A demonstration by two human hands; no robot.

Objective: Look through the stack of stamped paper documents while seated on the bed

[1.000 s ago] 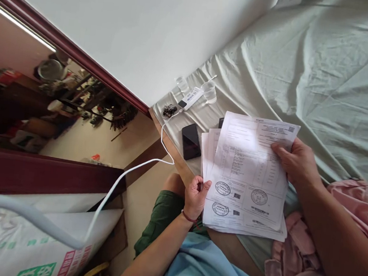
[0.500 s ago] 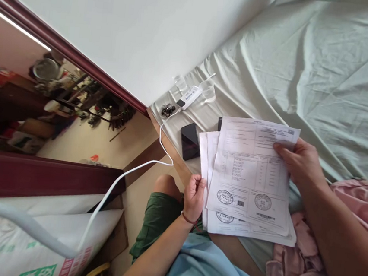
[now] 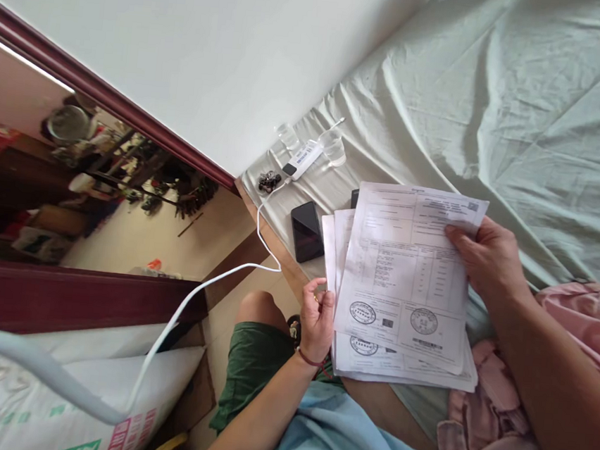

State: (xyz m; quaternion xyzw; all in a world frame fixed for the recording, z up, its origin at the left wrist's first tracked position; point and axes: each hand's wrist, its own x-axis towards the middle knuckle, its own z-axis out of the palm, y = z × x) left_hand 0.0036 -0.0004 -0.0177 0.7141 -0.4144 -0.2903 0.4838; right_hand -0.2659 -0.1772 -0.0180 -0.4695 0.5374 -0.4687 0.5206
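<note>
A stack of printed paper sheets point(image 3: 403, 284) with round stamps near the bottom is held over my lap at the edge of a bed. My left hand point(image 3: 317, 320) grips the stack's left edge, thumb on the front. My right hand point(image 3: 487, 261) pinches the top sheet at its upper right, thumb across the print. The lower sheets fan out to the left and below the top one.
A black phone point(image 3: 306, 230) lies on the pale green bedsheet point(image 3: 527, 119) just left of the papers. Beyond it are a white power strip point(image 3: 300, 159) with a white cable point(image 3: 209, 283), two clear cups and a dark clump. Pink cloth point(image 3: 578, 315) lies at right.
The top sheet has shifted a little against the stack under my right hand. The camera view has drifted slightly. Both hands keep their hold.
</note>
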